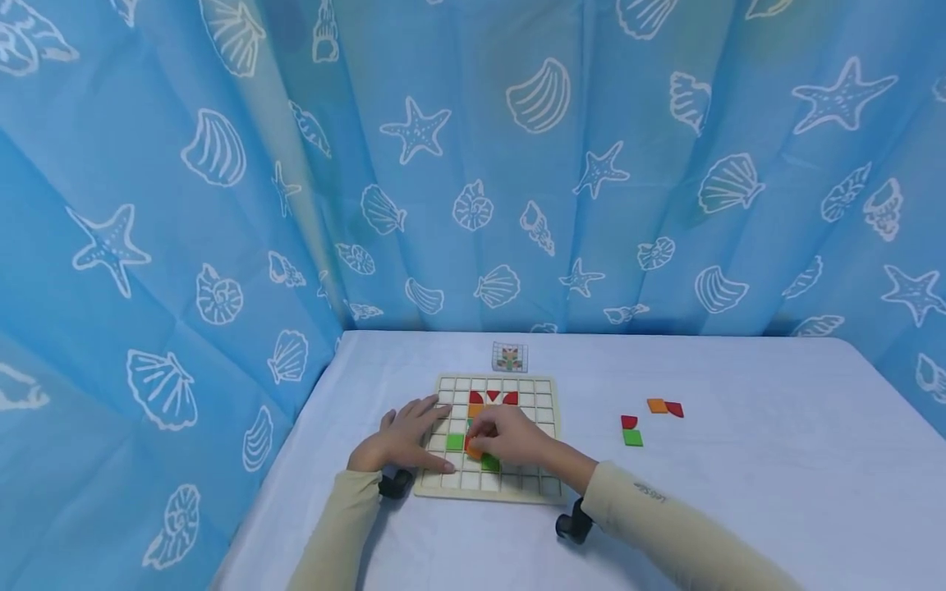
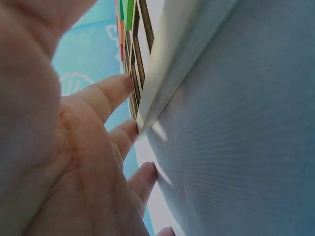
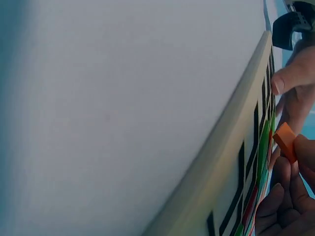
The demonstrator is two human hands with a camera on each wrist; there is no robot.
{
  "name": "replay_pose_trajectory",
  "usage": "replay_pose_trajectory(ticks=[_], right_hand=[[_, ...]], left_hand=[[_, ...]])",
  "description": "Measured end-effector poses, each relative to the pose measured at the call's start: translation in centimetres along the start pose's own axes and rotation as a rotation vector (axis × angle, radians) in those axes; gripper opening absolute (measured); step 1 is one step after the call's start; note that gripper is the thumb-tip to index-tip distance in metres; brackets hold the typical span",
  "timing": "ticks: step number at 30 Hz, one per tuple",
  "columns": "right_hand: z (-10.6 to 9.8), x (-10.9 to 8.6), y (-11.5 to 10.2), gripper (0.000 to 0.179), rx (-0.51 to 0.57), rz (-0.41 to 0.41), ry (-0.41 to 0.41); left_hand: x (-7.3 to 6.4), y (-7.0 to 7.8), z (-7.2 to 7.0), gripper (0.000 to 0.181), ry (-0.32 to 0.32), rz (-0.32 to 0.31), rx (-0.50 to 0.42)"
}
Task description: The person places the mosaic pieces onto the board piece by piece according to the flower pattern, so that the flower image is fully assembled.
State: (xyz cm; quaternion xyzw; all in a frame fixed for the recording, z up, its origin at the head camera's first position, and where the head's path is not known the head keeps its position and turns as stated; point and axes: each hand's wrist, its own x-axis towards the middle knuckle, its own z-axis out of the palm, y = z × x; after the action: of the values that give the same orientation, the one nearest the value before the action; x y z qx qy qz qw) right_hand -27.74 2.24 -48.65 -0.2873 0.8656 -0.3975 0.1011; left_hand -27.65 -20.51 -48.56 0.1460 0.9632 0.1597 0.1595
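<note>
A square grid board (image 1: 451, 492) lies on the white table, with red, orange and green tiles set in some of its cells. My left hand (image 1: 402, 437) rests along the board's left edge, its fingers spread; in the left wrist view the fingertips (image 2: 125, 84) touch the rim. Between thumb and fingers my right hand (image 1: 513, 435) pinches an orange tile (image 3: 285, 141), held tilted just over the middle of the board. A green tile (image 1: 455, 442) lies left of it and another green tile (image 1: 490, 463) just below. The right hand hides part of the pattern.
Behind the board a small pattern card (image 1: 510, 358) lies on the table. Off to the right are loose tiles: an orange square (image 1: 657, 405) beside a red piece (image 1: 674, 409), and a red piece (image 1: 629, 422) above a green square (image 1: 632, 438). A blue curtain (image 1: 473, 164) hangs behind.
</note>
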Motion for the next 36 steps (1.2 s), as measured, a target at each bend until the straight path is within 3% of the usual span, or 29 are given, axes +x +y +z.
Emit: replay_pose_trajectory(ticks=[8, 20, 28, 36], right_hand=[[0.9, 0.1, -0.4, 0.004, -0.070, 0.017, -0.059], [1.0, 0.0, -0.6, 0.004, -0.095, 0.005, -0.049], [0.9, -0.2, -0.5, 0.011, -0.131, -0.043, -0.081], [0.9, -0.2, -0.4, 0.009, -0.113, -0.023, -0.088]], left_hand=[[0.0, 0.2, -0.1, 0.102, 0.004, 0.005, -0.011], [1.0, -0.6, 0.9, 0.102, 0.026, -0.019, -0.002], [0.2, -0.4, 0.2, 0.104, 0.011, 0.018, -0.015], [-0.1, 0.0, -0.1, 0.102, 0.005, 0.011, -0.021]])
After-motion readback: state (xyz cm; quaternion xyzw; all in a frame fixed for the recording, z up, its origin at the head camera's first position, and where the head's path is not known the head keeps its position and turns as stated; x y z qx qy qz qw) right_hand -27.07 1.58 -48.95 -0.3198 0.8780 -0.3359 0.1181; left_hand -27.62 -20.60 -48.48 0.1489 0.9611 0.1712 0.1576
